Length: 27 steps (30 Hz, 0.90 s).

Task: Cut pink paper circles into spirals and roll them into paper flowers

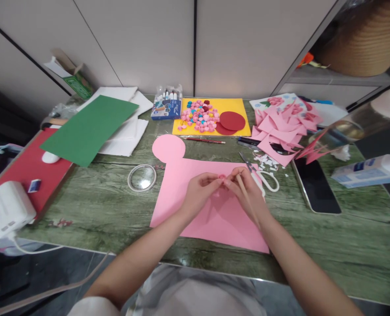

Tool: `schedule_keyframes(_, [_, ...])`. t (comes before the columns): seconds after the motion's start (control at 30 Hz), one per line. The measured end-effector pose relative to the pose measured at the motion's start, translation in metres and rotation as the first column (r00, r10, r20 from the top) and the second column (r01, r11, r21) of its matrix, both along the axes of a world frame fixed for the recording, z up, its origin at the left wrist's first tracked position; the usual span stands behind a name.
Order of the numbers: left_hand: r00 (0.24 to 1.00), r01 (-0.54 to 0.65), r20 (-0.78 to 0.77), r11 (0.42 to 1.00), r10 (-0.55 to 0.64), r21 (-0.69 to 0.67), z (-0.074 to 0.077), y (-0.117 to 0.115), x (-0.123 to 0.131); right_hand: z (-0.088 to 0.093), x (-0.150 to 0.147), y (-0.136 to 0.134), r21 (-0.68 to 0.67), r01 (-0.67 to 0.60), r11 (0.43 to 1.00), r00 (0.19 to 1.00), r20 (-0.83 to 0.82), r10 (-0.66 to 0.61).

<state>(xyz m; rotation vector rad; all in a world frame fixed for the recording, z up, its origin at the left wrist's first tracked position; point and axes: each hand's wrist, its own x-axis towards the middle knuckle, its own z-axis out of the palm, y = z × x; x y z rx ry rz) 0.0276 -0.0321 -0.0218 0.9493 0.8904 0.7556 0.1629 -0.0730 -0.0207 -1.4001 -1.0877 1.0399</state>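
Observation:
My left hand (200, 193) and my right hand (246, 188) meet over a large pink paper sheet (211, 219) on the green table (102, 210). Both pinch a small rolled pink paper piece (222, 177) between their fingertips. My right hand also holds a thin wooden stick (247, 199) that runs back along the wrist. White-handled scissors (262, 177) lie just right of my right hand, among white paper bits.
A tape roll (142, 177) lies left of the pink sheet. At the back sit a yellow sheet (237, 129) with small paper roses and red discs, a marker box (166, 106), pink scraps (280, 125), green paper (88, 127). A phone (315, 184) lies on the right.

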Motion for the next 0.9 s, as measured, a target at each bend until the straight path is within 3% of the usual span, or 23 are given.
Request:
schedule_keyframes(0.33, [0.994,-0.008,-0.103,0.991,0.022,0.131,0.004,-0.001,0.001,0.0,0.0,-0.002,0.018,-0.002,1.0,1.0,0.013,0.002])
schedule_keyframes(0.6, [0.996,-0.01,-0.086,0.995,0.019,0.102,0.007,-0.001,0.002,-0.002,0.004,-0.004,0.051,-0.035,0.998,0.997,0.068,0.031])
schedule_keyframes(0.9, [0.998,0.063,-0.025,0.998,-0.062,0.027,0.002,0.0,0.0,-0.01,0.009,-0.001,0.087,0.014,0.996,0.998,0.059,-0.019])
